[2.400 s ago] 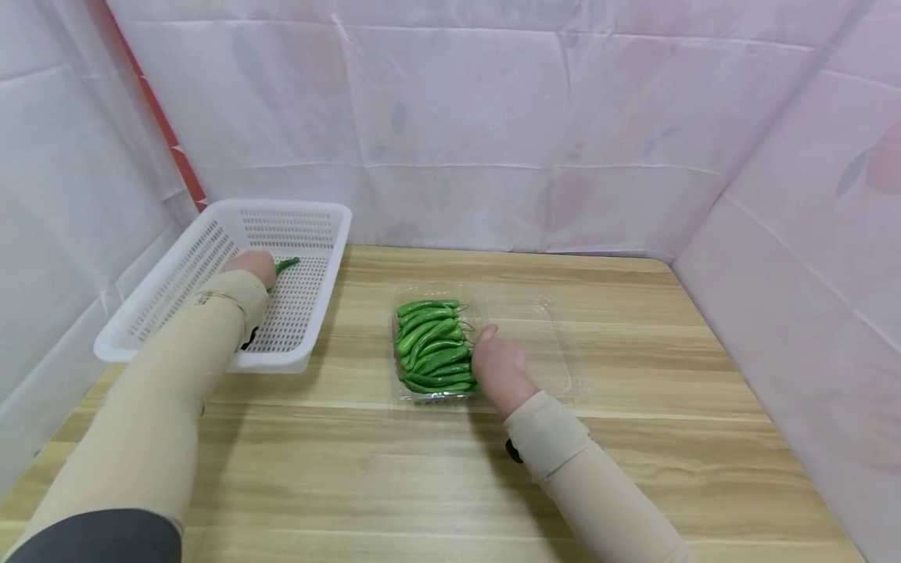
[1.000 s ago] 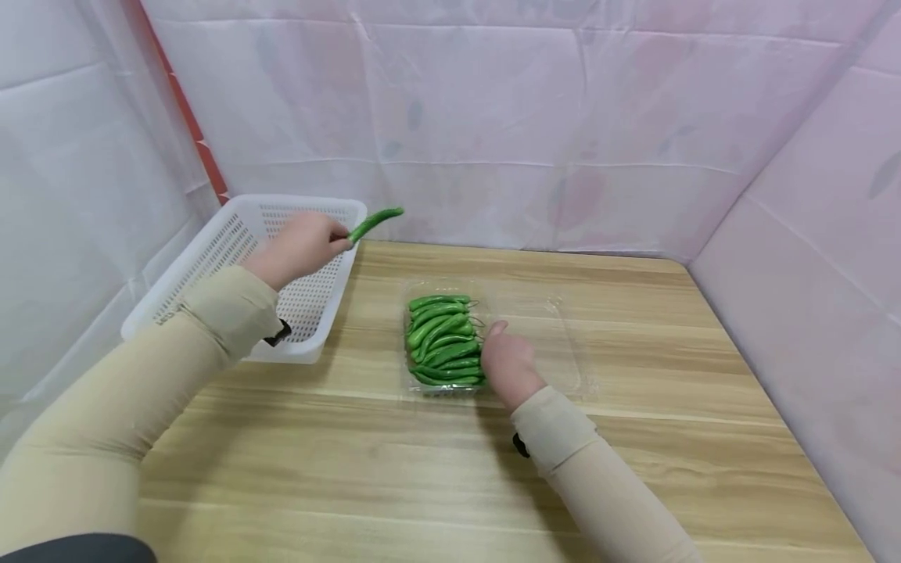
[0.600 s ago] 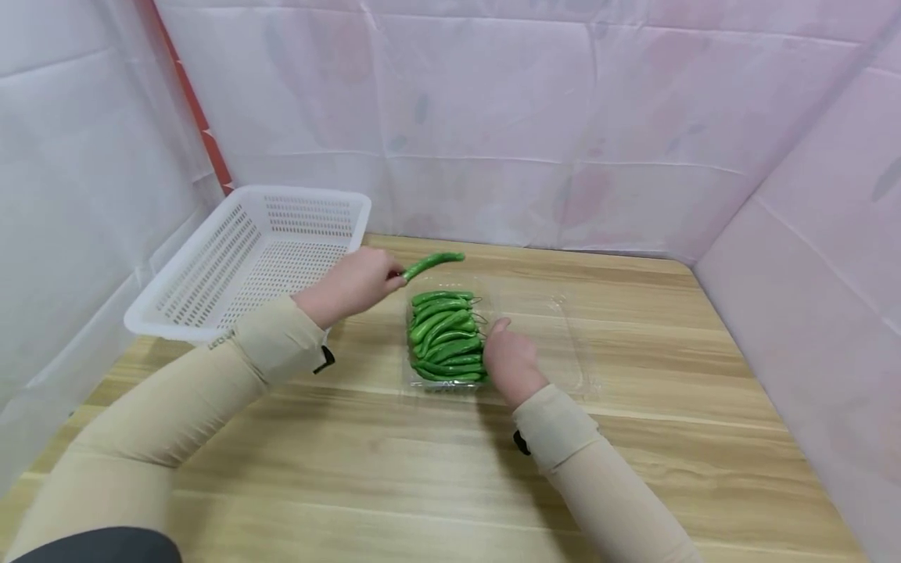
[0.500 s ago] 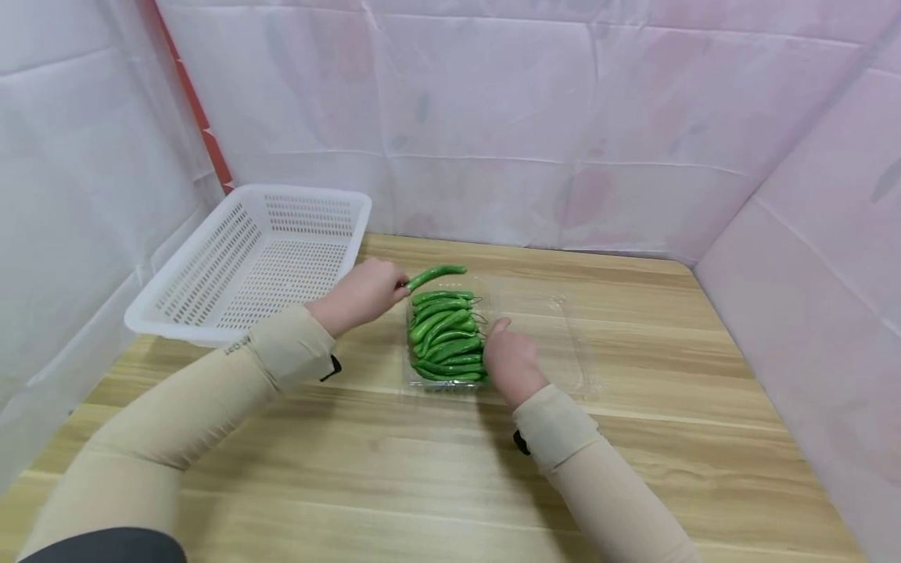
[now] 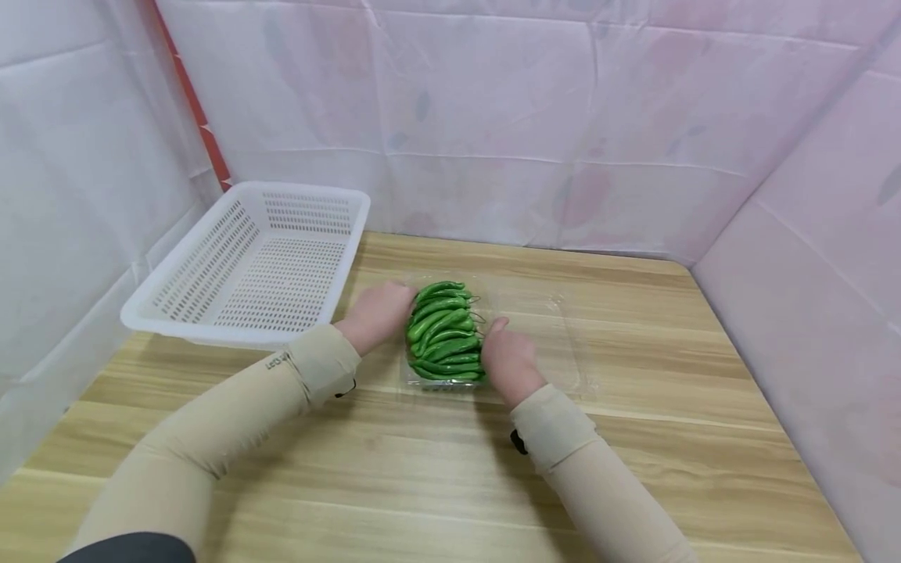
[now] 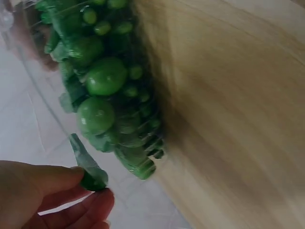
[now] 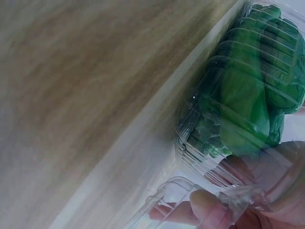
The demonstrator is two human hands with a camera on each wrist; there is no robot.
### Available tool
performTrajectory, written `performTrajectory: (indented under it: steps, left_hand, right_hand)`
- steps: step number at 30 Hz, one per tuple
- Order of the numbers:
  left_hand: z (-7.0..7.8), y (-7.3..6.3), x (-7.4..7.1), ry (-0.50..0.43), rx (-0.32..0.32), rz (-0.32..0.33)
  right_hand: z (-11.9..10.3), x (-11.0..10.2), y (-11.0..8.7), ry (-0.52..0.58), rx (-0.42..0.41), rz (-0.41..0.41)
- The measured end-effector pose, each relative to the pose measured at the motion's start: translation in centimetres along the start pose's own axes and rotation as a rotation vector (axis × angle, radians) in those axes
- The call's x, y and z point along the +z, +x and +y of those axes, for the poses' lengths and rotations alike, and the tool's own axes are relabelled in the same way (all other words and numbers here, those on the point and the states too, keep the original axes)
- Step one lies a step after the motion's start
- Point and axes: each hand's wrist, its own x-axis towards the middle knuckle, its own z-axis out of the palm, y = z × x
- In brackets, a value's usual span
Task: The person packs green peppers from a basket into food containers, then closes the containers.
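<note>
My left hand is at the far left corner of a clear plastic clamshell box. Between its thumb and fingertips it pinches a green chili pepper, whose thin end points to the box wall in the left wrist view. The box is packed with green chili peppers lying side by side in a row, several with thin stems toward the right. My right hand grips the box's edge on the right side, near the fold of the lid; its thumb shows behind clear plastic in the right wrist view.
A white slotted plastic basket stands at the back left, with no pepper visible in it. The box's open lid lies flat to the right on the wooden table. Pale patterned sheets wall the table's back and sides.
The left hand has picked a chili pepper out of the basket, carried it right and lowered it at the far end of the row. The right hand has stayed at the box.
</note>
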Motion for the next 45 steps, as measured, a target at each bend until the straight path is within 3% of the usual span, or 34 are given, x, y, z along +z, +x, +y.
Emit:
performTrajectory:
  steps: [10, 19, 27, 34, 41, 45]
  left_hand:
    - [-0.4, -0.5, 0.7, 0.141, 0.080, 0.039]
    - [-0.7, -0.8, 1.0, 0.087, 0.030, 0.030]
    - [-1.1, -1.5, 1.1, 0.112, 0.003, 0.058]
    - [-0.9, -1.2, 1.4, 0.118, 0.021, 0.080]
    - [-0.1, -0.7, 1.1, 0.140, 0.040, 0.023]
    - [0.3, -0.7, 1.1, 0.172, 0.036, -0.007]
  right_hand:
    - [-0.2, -0.1, 0.0, 0.010, 0.000, 0.002]
    - [-0.4, -0.1, -0.2, 0.011, -0.016, 0.002]
    - [-0.5, -0.3, -0.3, 0.015, -0.030, -0.003]
    - [-0.1, -0.3, 0.3, 0.062, -0.008, -0.016]
    - [0.5, -0.3, 0.0, 0.084, -0.006, 0.009]
    - [0.6, -0.2, 0.2, 0.086, -0.007, -0.021]
